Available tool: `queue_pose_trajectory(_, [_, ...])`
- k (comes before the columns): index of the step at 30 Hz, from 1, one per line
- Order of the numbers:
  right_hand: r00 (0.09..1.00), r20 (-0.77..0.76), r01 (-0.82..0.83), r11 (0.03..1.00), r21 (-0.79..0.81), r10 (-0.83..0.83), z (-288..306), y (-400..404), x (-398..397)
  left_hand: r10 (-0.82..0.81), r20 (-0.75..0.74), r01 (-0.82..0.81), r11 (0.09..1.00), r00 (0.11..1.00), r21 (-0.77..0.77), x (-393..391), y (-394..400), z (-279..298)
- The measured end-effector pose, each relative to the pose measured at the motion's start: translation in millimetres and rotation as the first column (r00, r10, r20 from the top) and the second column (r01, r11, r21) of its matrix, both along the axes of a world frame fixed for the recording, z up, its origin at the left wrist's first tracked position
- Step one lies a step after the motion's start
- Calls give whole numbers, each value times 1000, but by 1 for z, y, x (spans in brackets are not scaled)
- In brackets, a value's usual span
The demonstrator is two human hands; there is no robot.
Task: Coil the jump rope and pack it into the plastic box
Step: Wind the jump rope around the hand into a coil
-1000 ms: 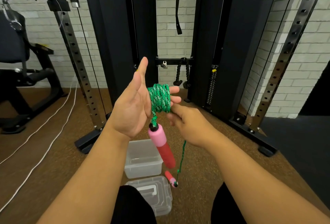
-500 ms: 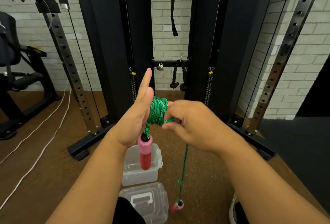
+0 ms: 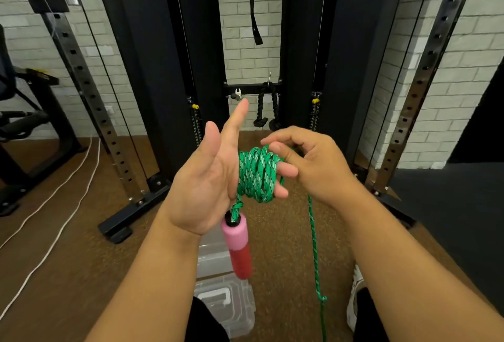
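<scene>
A left hand (image 3: 207,186) is holding its fingers straight, wrapped in green jump rope (image 3: 256,175). The right hand (image 3: 311,161) is pinching the rope's loose strand. A pink handle (image 3: 238,246) is dangling above a plastic box (image 3: 215,255).

Left hand (image 3: 207,183) raised palm-up, fingers straight (index pointing forward); right hand (image 3: 313,167) beside it, fingers curled, pinching.

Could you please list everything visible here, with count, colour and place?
jump rope: one, green, coiled round the left fingers, its tail hanging down at the right
handle: one, pink and red, dangling below the left palm
plastic box: one, clear, on the floor behind the handle
lid: one, clear, on the floor nearer the person
cable machine: one, black, ahead
cord: white, on the floor at left
hands: left hand open; right hand pinching the rope
</scene>
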State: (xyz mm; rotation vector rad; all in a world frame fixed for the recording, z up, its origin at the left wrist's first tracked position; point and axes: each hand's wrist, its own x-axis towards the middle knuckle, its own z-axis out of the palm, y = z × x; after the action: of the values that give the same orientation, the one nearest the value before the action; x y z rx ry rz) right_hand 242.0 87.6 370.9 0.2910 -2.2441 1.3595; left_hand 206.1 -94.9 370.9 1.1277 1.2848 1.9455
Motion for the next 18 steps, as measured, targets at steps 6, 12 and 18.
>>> queue_pose_trajectory(6, [996,16,85,994,67,-86,-39,-16,6,71,34,-72,997,997,38,7,3,5])
queue_pose_trajectory(12, [996,17,80,949,306,-89,-52,-28,21,147,-62,-147,989,987,7,6,-1,4])
queue_pose_trajectory(18, [999,13,25,806,592,-40,-43,-31,35,218,-61,-219,976,974,-19,3,-7,5])
